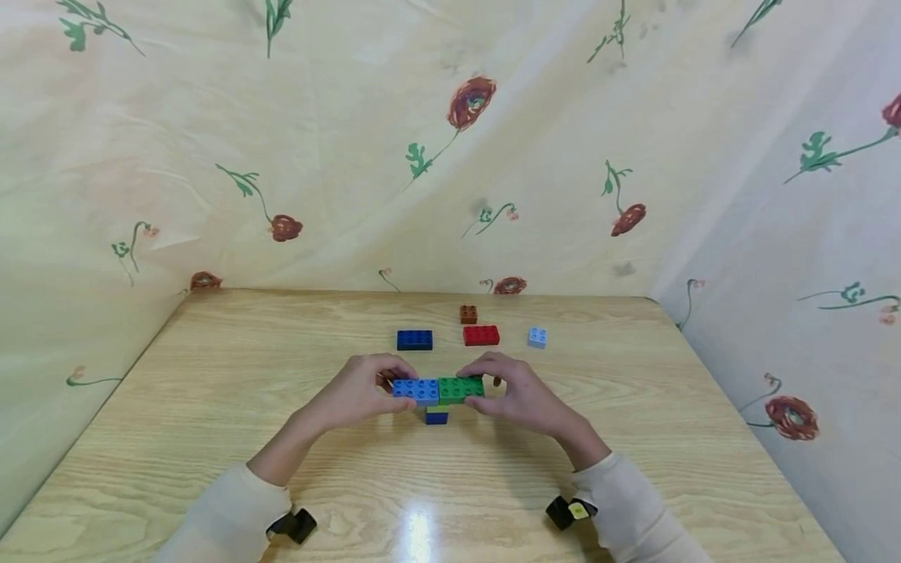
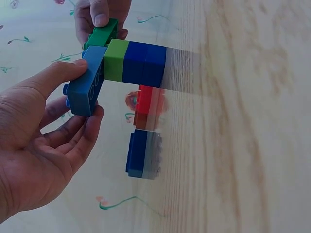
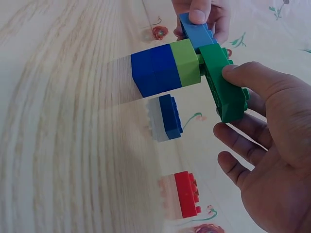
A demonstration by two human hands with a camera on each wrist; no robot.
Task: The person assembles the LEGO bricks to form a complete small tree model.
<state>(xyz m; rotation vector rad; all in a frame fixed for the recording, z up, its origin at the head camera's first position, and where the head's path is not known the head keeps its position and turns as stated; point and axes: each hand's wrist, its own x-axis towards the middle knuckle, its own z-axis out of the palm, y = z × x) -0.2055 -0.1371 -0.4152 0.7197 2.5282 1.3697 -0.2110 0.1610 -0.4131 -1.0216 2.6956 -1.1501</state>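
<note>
A small stack of two dark blue bricks [image 2: 145, 63] topped by a lime green brick [image 2: 116, 60] stands on the table. Over its left half lies a long medium-blue brick [image 1: 415, 390], which my left hand [image 1: 373, 385] pinches between thumb and fingers. My right hand [image 1: 517, 393] grips a long green brick [image 1: 461, 389] in the same way, end to end with the blue one. From the right wrist view, the green brick [image 3: 223, 82] sits slightly tilted, with a narrow gap showing between it and the lime brick. Whether the blue brick is fully seated I cannot tell.
Behind the hands on the wooden table [image 1: 281, 336] lie a long dark blue brick [image 1: 414, 340], a long red brick [image 1: 482, 335], a small brown brick [image 1: 468, 314] and a small light blue brick [image 1: 537, 338]. Flowered cloth [image 1: 352, 156] hangs behind the table and at its sides.
</note>
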